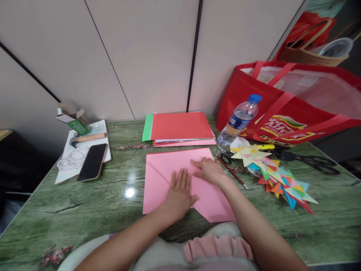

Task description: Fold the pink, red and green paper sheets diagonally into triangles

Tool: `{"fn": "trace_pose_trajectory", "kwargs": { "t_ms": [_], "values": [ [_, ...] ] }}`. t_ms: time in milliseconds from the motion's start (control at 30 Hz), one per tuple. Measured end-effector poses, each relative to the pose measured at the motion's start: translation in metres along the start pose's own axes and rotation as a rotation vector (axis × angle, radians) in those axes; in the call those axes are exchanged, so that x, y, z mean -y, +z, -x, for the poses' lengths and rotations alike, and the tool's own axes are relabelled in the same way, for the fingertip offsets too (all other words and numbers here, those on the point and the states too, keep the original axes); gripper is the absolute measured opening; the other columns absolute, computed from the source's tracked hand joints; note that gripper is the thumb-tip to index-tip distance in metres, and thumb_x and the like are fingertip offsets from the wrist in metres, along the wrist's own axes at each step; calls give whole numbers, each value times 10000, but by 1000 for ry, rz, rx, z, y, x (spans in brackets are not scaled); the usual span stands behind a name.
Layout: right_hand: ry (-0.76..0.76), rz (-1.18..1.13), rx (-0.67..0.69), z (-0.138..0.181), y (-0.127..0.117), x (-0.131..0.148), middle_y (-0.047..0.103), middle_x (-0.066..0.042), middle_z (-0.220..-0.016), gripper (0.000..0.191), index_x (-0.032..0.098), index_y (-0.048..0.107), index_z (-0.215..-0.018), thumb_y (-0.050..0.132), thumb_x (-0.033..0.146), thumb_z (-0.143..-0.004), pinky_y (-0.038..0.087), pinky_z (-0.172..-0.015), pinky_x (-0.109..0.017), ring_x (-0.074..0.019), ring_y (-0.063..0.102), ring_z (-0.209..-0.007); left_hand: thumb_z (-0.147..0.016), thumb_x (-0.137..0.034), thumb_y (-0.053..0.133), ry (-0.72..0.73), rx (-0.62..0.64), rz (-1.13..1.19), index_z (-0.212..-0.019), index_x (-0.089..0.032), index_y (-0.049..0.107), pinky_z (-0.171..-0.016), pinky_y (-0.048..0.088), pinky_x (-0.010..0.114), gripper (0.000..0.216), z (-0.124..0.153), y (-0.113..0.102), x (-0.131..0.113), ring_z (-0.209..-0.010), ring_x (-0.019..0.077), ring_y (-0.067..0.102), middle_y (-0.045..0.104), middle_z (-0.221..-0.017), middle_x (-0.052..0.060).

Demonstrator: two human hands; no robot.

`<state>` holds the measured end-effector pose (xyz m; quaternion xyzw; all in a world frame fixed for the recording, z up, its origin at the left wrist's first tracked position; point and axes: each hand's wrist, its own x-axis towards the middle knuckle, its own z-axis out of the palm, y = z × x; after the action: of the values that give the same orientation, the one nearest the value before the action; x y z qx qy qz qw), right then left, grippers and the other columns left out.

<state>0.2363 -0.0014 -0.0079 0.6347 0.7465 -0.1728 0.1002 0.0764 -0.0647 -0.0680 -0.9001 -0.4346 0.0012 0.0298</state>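
A pink sheet of paper (157, 188) lies on the table in front of me, with a diagonal crease or edge at its upper left and a slanted lower edge near the middle. A thin red strip shows along its top. My left hand (179, 194) rests flat on the sheet near the centre, fingers stretched out and holding nothing. To its right, my right hand (208, 170) presses on the upper right of the paper, thumb and forefinger extended and apart, the other fingers partly hidden. Behind the sheet sits a stack of coloured paper (182, 126), red on top.
On the right are a water bottle (239, 119), a red bag (282, 101), small scissors (225, 155), a pencil (232, 172), folded paper pieces (278, 175) and black scissors (310, 160). On the left lie a phone (93, 162), a hammer (88, 138) and a small green box (75, 120).
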Motion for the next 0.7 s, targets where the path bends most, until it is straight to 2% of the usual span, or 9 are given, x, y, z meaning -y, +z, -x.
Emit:
{"fn": "trace_pose_trajectory", "kwargs": {
  "t_ms": [333, 567, 700],
  "values": [
    [5, 13, 2, 2, 0, 1, 569, -131, -1180, 564, 346, 441, -1350, 583, 422, -809, 364, -862, -414, -302, 526, -1113, -937, -434, 265, 2, -26, -26, -1427, -46, 229, -1110, 114, 575, 626, 8, -1, 8, -1402, 293, 139, 255, -1492, 186],
    [4, 30, 10, 5, -2, 4, 554, -147, -1195, 730, 316, 407, -1378, 669, 497, -721, 363, -869, -411, -314, 513, -1117, -933, -454, 265, -7, -15, -19, -1420, -28, 244, -1105, 141, 563, 648, 10, -2, 10, -1397, 304, 153, 253, -1487, 202],
    [8, 62, -14, 4, 1, 9, 552, -153, -1183, 589, 311, 421, -1369, 559, 484, -823, 375, -842, -418, -318, 501, -1107, -917, -467, 328, -23, -33, -20, -1433, -67, 239, -1086, 154, 584, 659, 9, 1, 9, -1387, 362, 140, 220, -1498, 201]
  ]
}}
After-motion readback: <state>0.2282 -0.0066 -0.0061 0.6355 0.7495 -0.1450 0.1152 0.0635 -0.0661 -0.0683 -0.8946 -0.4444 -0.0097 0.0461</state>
